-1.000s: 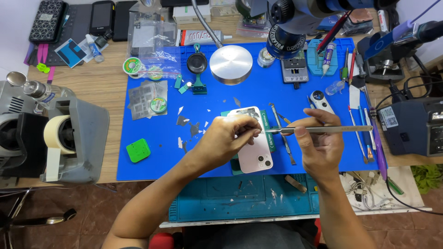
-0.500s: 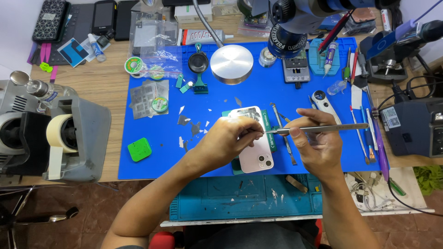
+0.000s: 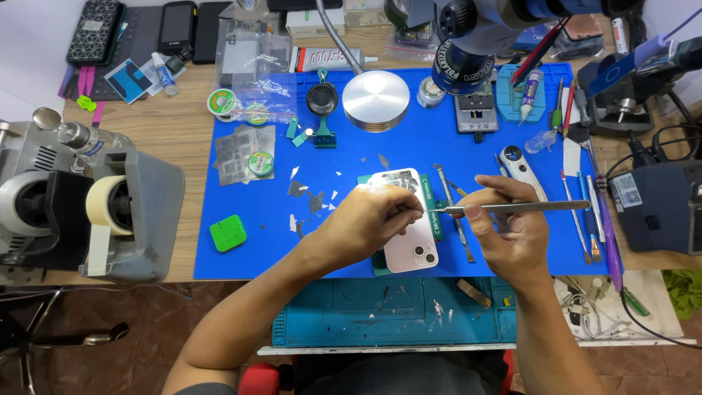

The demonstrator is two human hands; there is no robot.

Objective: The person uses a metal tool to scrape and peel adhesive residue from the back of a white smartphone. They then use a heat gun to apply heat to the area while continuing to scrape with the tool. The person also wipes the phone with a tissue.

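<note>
Pink phone (image 3: 407, 238) face-down at mat centre, on the blue mat (image 3: 468, 146). Left hand (image 3: 365, 223) clamps down over its middle. Right hand (image 3: 508, 230), at 3 o'clock of the phone, pinches long metal tweezers (image 3: 512, 208), tip pointing at the phone's right edge. Round metal weight (image 3: 376, 101) at 12 o'clock; green block (image 3: 227, 233) at 9 o'clock.

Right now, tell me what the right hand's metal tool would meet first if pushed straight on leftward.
Probably the left hand, whose fingers meet the long metal tweezers' tip over the pale pink phone; depth unclear.

Bright, even overhead light, sharp, soft shadows
</note>
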